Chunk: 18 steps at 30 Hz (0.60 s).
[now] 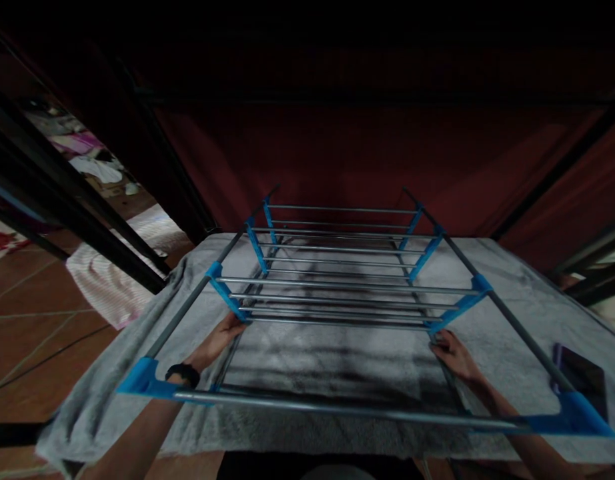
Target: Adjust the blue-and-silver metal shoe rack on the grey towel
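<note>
A tubular rack point(337, 285) stands on a grey blanket point(527, 293), the left hand point(215, 343) and right hand point(458, 360) at its lower rails point(450, 381), with fingers point(443, 342) too dim to tell whether they pinch; a blue corner joint point(580, 413) overlaps a dark flat object point(587, 375).

A broad opening lies between the front bar point(337, 405) and the nearest rungs point(337, 323), with grey blanket point(327, 357) below; both forearms point(137, 433) pass into it under that bar. The left grip point(229, 333) and right grip point(453, 355) fill the room at the feet of the nearest blue brackets point(227, 297). Further back, close-set rungs leave narrow slots. Side rails point(517, 330) bound the opening; outside the right one, a dark flat object point(582, 377) obstructs the front corner. A red curtain point(337, 160) blocks the back.
</note>
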Tool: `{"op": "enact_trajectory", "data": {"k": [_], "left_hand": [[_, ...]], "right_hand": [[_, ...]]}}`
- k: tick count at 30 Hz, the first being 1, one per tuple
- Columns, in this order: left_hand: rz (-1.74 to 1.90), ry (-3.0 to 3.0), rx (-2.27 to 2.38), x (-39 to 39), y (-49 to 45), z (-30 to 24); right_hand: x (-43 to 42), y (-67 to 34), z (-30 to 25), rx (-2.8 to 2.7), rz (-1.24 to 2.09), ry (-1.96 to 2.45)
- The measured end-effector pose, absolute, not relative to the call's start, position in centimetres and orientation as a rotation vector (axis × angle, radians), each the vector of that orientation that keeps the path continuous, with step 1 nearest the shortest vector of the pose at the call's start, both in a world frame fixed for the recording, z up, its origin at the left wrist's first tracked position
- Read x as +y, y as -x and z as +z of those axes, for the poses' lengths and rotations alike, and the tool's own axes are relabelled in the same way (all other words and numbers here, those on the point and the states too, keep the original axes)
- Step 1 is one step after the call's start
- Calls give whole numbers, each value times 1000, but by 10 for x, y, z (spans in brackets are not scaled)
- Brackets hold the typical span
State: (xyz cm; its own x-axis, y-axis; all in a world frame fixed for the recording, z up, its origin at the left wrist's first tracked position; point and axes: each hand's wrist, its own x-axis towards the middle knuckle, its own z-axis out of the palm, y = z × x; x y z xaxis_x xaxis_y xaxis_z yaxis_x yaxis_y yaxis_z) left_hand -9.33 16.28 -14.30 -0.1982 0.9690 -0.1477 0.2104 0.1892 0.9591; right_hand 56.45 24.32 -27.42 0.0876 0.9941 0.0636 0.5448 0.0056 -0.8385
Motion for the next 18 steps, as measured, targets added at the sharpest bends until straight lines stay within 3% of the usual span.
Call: {"op": "enact_trajectory", "data": {"k": [18], "left_hand": [[1073, -1117, 1670, 112, 72, -147]], "right_hand": [[210, -570, -238, -1565, 810, 1572]]}}
